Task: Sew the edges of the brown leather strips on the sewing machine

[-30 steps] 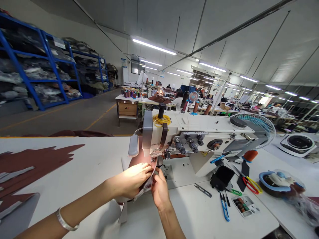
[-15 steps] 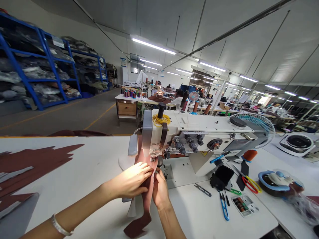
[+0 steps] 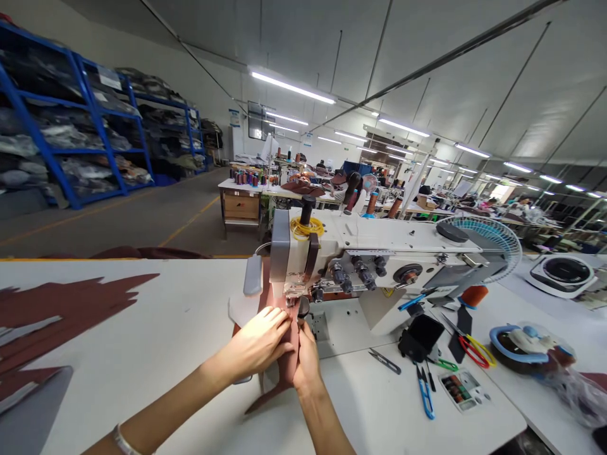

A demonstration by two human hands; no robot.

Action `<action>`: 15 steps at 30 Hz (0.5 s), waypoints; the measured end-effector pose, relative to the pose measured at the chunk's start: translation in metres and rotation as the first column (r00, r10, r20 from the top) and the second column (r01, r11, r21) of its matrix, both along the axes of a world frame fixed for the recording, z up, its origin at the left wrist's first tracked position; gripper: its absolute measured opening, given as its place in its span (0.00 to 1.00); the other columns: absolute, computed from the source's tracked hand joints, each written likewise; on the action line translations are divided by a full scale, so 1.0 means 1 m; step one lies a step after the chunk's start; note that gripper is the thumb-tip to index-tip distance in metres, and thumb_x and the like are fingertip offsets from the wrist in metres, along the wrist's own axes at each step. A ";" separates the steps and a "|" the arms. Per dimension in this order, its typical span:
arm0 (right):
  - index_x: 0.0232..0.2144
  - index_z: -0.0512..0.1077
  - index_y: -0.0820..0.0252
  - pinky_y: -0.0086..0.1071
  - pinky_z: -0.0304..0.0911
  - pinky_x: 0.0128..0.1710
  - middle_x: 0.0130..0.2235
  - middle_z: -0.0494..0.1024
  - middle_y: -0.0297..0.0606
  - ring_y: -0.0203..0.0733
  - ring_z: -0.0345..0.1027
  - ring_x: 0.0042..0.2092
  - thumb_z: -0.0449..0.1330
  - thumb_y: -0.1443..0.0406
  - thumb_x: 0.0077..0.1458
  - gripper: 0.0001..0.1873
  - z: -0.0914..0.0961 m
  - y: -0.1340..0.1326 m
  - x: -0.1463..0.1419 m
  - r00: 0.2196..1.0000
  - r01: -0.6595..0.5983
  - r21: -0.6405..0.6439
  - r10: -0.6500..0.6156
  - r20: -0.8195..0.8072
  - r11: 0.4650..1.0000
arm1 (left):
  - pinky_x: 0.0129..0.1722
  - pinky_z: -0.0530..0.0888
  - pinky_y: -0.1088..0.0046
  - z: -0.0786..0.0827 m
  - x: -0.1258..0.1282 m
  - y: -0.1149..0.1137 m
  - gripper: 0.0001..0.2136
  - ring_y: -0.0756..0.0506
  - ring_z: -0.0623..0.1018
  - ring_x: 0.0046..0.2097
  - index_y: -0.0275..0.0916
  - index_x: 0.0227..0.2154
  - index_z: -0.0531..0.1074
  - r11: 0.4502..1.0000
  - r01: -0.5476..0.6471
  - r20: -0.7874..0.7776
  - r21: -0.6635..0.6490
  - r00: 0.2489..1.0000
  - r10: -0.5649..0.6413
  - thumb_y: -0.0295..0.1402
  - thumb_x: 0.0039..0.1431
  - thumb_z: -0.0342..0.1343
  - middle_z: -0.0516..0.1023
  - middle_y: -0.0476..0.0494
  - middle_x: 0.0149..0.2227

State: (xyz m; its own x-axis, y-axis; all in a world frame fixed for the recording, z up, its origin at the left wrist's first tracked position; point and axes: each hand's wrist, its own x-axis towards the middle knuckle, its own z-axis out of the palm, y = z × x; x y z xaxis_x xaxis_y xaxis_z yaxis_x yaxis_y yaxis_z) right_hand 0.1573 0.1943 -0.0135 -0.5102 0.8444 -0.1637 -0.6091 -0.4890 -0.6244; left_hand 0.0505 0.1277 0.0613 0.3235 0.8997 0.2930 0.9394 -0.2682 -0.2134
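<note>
A white sewing machine [image 3: 379, 246] stands on the white table [image 3: 165, 341]. A brown leather strip [image 3: 284, 366] runs under its needle [image 3: 294, 297] and hangs toward me. My left hand [image 3: 258, 341] lies on the strip just left of the needle, fingers pressed flat and together on it. My right hand [image 3: 307, 363] grips the strip's right edge below the presser foot, fingers curled around it. A pale lining piece [image 3: 241, 309] shows to the left of the strip.
Several brown cut pieces [image 3: 61, 316] lie at the table's left. Right of the machine are thread snips [image 3: 385, 361], blue scissors [image 3: 425, 395], red-yellow scissors [image 3: 474, 351], a bobbin case [image 3: 462, 390], a fan [image 3: 488, 237] and a tape dispenser [image 3: 526, 344]. Blue shelving [image 3: 71, 139] lines the left wall.
The brown strip has fed forward through the needle, so less of it hangs below my hands. Both hands have moved slightly up toward the presser foot.
</note>
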 end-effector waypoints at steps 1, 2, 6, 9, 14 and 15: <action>0.32 0.73 0.56 0.27 0.68 0.35 0.31 0.82 0.32 0.36 0.75 0.34 0.66 0.64 0.44 0.10 -0.001 0.000 0.000 1.000 0.001 0.012 -0.001 -0.001 1.000 | 0.46 0.69 0.58 -0.001 0.001 0.000 0.13 0.38 0.73 0.44 0.34 0.41 0.73 1.000 -0.012 -0.006 0.005 1.000 0.012 0.39 0.66 0.49 0.74 0.38 0.41; 0.32 0.73 0.56 0.26 0.67 0.35 0.31 0.82 0.32 0.36 0.75 0.34 0.66 0.64 0.44 0.10 -0.001 0.000 0.000 1.000 0.005 0.019 -0.005 0.001 1.000 | 0.46 0.69 0.58 -0.001 0.001 0.001 0.14 0.37 0.73 0.45 0.34 0.41 0.73 1.000 -0.019 -0.010 0.009 1.000 0.019 0.39 0.66 0.49 0.74 0.38 0.41; 0.31 0.74 0.58 0.25 0.67 0.35 0.31 0.81 0.31 0.34 0.74 0.34 0.65 0.64 0.45 0.08 0.004 0.001 0.001 1.000 0.004 0.033 -0.005 0.015 0.999 | 0.46 0.69 0.55 0.003 0.001 0.003 0.15 0.36 0.72 0.45 0.32 0.40 0.74 1.000 -0.002 -0.010 0.021 1.000 0.002 0.39 0.66 0.48 0.74 0.35 0.41; 0.31 0.76 0.59 0.24 0.66 0.34 0.30 0.81 0.32 0.34 0.74 0.33 0.66 0.64 0.44 0.08 0.011 0.002 0.003 1.000 -0.028 0.049 0.028 -0.009 0.998 | 0.47 0.69 0.55 0.009 0.001 0.003 0.15 0.36 0.72 0.45 0.36 0.37 0.75 0.999 0.027 0.021 0.031 0.999 -0.028 0.38 0.68 0.45 0.74 0.36 0.39; 0.32 0.79 0.62 0.25 0.68 0.35 0.32 0.83 0.36 0.36 0.74 0.34 0.66 0.65 0.42 0.11 0.008 0.007 0.003 0.998 -0.058 0.005 0.058 -0.018 0.998 | 0.47 0.68 0.57 0.009 -0.003 0.002 0.15 0.38 0.72 0.46 0.37 0.37 0.75 0.999 0.028 -0.037 0.034 0.999 -0.027 0.37 0.68 0.44 0.75 0.37 0.39; 0.33 0.79 0.63 0.26 0.68 0.36 0.33 0.83 0.36 0.36 0.74 0.34 0.66 0.66 0.41 0.12 0.005 0.008 0.003 0.998 -0.058 0.000 0.058 -0.019 0.998 | 0.46 0.68 0.57 0.006 -0.004 0.003 0.15 0.38 0.72 0.46 0.37 0.36 0.75 0.998 0.034 -0.048 0.048 0.998 -0.031 0.36 0.68 0.44 0.75 0.37 0.40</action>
